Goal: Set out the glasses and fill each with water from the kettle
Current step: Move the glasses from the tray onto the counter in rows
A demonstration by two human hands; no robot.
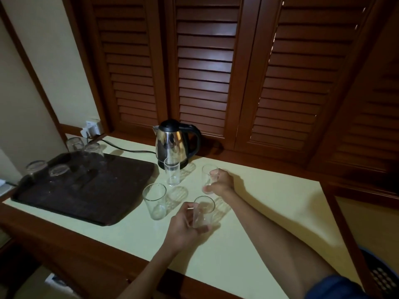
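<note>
Pale yellow countertop (269,203) with a dark wood edge, set against a wall of brown louvred shutters (205,65). Cream wall (32,67) at 9–10 o'clock, with a white socket and plug (91,128) low on it. A black cord (127,149) runs from there along the counter to the kettle.

Stainless electric kettle (172,144), black lid and handle, sits on its base at 12 o'clock of the glass group, spout to the left, handle to the right.

Four clear glasses upright on the counter, all look empty:
- tall glass (172,174) just in front of the kettle, at 12
- wide glass (154,201) at 9, just beside the tray's right edge
- near glass (203,212) at 6, left hand (183,228) wrapped around its lower half, fingers curled on it
- far-right glass (208,178) at 2–3, right hand (222,182) closed around its side, thumb and fingertips on the glass

Can't tell whether either held glass is touching the counter or just off it.

Dark brown tray (90,190) at 9 o'clock on the counter. More tumblers (38,167) at its far-left rim and back corner; blurred, can't tell whether upside down.

Blue sleeve (332,288) on the right arm at the bottom right, a dark perforated basket (382,275) beyond it, below counter level.
</note>
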